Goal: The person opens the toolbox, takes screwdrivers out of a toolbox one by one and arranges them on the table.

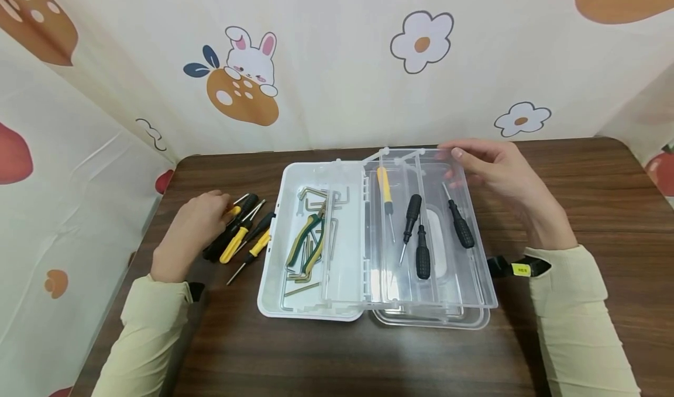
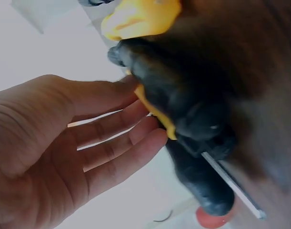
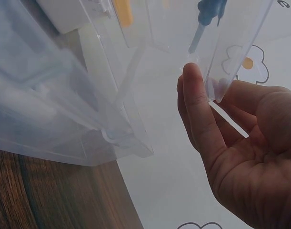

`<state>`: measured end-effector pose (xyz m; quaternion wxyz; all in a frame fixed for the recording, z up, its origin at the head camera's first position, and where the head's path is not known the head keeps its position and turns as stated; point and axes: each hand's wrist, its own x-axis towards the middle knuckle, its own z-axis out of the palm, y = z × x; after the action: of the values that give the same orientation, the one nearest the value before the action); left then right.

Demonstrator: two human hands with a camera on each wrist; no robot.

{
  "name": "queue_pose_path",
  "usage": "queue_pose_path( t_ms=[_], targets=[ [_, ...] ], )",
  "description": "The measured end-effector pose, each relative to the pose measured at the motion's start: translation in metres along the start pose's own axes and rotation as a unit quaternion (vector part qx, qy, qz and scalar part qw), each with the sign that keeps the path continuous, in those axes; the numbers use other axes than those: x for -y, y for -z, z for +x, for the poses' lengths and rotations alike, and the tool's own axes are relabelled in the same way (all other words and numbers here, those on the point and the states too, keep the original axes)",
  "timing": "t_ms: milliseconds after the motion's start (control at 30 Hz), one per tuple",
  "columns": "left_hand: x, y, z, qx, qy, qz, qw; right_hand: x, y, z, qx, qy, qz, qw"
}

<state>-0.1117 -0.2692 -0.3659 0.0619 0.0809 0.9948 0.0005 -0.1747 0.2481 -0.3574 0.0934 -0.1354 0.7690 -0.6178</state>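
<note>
While the right hand (image 1: 497,172) steadies the far corner of the clear tray (image 1: 476,280), its fingers (image 3: 197,109) lie nearly straight against the tray's rim, the thumb on one side and the others behind, so the rim is lightly pinched rather than clutched; that grip probably keeps the light plastic from sliding on the wooden table (image 1: 595,210). Inside the tray lie a yellow-handled screwdriver (image 1: 387,195) and three black-handled screwdrivers (image 1: 421,251), laid roughly lengthwise in its channels. Just left of it sits the white toolbox base (image 1: 271,268), holding green-and-yellow pliers (image 1: 305,242) among bent hex keys (image 1: 316,198).

On the far left, the left hand (image 1: 192,233) rests on a loose pile of screwdrivers (image 1: 244,236) lying on the table beside the box. From the left wrist view its fingers (image 2: 116,143) are extended and slightly spread, the tips touching a black and yellow handle (image 2: 183,109) without closing round it, so nothing is lifted.
</note>
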Motion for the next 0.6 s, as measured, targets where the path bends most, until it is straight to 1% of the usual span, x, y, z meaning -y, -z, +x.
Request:
queue_pose_path(
  t_ms=[100,233,433,600],
  targets=[
    [-0.002,0.005,0.000,-0.011,-0.013,0.009,0.9998,0.001,0.000,0.000,0.000,-0.003,-0.006,1.000],
    [-0.010,0.016,-0.001,-0.028,-0.031,0.005,0.9991,0.001,0.000,0.001,-0.001,-0.005,-0.017,1.000],
    [-0.035,0.034,-0.003,-0.062,-0.077,-0.008,0.9951,0.002,0.000,0.001,-0.001,-0.008,-0.021,1.000],
    [-0.058,0.049,-0.005,-0.081,-0.112,-0.009,0.9904,0.002,0.000,0.001,0.002,-0.007,-0.016,1.000]
  ],
)
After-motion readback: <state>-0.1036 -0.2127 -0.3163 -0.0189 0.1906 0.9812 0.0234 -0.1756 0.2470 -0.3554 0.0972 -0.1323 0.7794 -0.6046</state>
